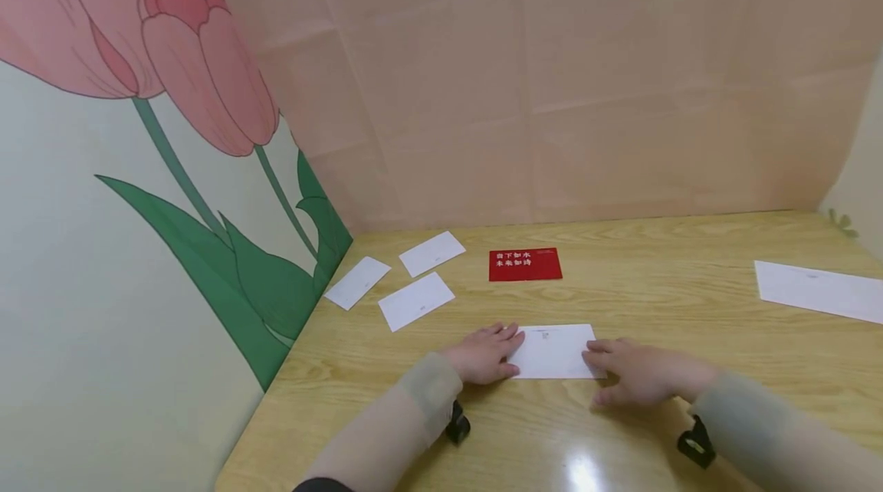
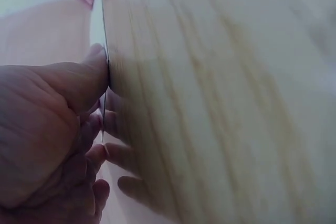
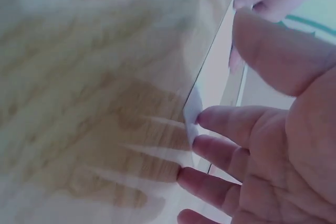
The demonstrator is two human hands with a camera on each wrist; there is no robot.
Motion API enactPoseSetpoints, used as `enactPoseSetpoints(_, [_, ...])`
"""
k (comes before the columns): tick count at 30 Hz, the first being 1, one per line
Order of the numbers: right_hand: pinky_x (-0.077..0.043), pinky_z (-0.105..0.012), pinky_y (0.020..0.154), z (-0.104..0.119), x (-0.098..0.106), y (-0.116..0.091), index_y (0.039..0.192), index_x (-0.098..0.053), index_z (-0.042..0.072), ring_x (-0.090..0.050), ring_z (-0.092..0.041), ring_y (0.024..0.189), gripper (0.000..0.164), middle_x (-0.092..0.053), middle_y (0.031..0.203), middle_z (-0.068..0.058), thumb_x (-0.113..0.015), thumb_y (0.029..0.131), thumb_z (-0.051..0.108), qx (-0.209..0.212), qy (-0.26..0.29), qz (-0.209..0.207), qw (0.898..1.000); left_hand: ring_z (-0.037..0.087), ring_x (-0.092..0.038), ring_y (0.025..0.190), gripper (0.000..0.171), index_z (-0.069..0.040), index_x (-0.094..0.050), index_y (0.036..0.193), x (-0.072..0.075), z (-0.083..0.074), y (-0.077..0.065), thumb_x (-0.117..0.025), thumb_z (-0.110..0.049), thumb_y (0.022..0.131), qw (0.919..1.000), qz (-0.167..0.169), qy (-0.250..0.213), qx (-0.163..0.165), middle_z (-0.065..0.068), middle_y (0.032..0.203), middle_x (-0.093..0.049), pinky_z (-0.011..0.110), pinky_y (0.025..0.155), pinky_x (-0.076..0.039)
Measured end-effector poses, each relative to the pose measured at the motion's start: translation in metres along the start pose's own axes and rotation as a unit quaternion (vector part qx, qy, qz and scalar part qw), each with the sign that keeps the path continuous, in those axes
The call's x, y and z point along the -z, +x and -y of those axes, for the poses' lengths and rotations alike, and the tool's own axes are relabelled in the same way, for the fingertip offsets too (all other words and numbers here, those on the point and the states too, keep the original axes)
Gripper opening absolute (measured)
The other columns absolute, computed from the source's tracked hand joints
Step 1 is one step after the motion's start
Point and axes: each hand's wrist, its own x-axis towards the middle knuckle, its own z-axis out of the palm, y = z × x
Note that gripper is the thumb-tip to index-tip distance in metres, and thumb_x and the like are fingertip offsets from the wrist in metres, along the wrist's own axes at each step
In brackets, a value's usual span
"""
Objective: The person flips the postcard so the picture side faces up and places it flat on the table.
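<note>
A flat white paper rectangle, card or envelope (image 1: 552,352), lies on the wooden table with small dark print near its far edge. At its left side my left hand (image 1: 484,354) rests with fingers spread over the edge. The left thumb (image 2: 86,74) touches the near edge in the left wrist view. My right hand (image 1: 638,371) is at the opposite side. Its nearly straight fingertips (image 3: 207,116) touch the right edge, while the thumb stands apart. Beyond the paper lies a red card (image 1: 526,264) with white characters.
Several white paper rectangles (image 1: 417,301) lie separately at the table's left rear. A longer white paper (image 1: 821,291) is at the far right. Behind the wooden table (image 1: 655,270) hangs a pinkish-brown sheet (image 1: 586,93); a tulip-painted wall (image 1: 165,262) borders the left side.
</note>
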Motion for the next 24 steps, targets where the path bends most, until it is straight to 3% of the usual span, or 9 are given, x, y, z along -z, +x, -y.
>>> enactPoseSetpoints(8, [-0.029, -0.069, 0.098, -0.009, 0.006, 0.016, 0.136, -0.052, 0.001, -0.034, -0.053, 0.128, 0.071, -0.042, 0.142, -0.025, -0.068, 0.085, 0.047, -0.011, 0.001, -0.032, 0.999, 0.013, -0.013, 0.146, 0.067, -0.029, -0.022, 0.153, 0.001, 0.005, -0.001, -0.051, -0.046, 0.096, 0.9999, -0.001, -0.012, -0.007, -0.01, 0.159, -0.016, 0.031, 0.115, -0.016])
enactPoseSetpoints(15, [-0.036, -0.066, 0.095, -0.016, 0.005, 0.031, 0.133, -0.056, 0.003, -0.041, -0.049, 0.122, 0.074, -0.046, 0.136, -0.024, -0.08, 0.075, 0.041, -0.025, 0.003, -0.073, 0.997, 0.013, -0.013, 0.145, 0.067, -0.03, -0.023, 0.153, 0.004, 0.005, -0.001, -0.053, -0.046, 0.095, 0.9998, 0.002, -0.017, -0.006, -0.011, 0.159, -0.016, 0.035, 0.116, -0.016])
enactPoseSetpoints(19, [-0.04, -0.062, 0.092, -0.02, 0.004, 0.04, 0.13, -0.058, 0.004, -0.047, -0.043, 0.114, 0.073, -0.05, 0.13, -0.023, -0.086, 0.069, 0.033, -0.041, 0.014, -0.093, 0.995, 0.012, -0.018, 0.144, 0.068, -0.029, -0.028, 0.152, 0.004, 0.005, 0.001, -0.057, -0.045, 0.093, 0.9996, -0.012, -0.023, -0.01, -0.011, 0.158, -0.022, 0.034, 0.115, -0.019])
enactPoseSetpoints(24, [-0.044, -0.057, 0.087, -0.024, 0.004, 0.047, 0.123, -0.063, 0.004, -0.05, -0.035, 0.101, 0.064, -0.054, 0.117, -0.019, -0.088, 0.067, 0.024, -0.05, 0.049, -0.12, 0.99, 0.014, -0.029, 0.14, 0.065, -0.031, -0.04, 0.147, 0.002, 0.005, 0.007, -0.065, -0.043, 0.089, 0.997, -0.04, -0.067, 0.003, -0.011, 0.152, -0.034, 0.038, 0.113, -0.025])
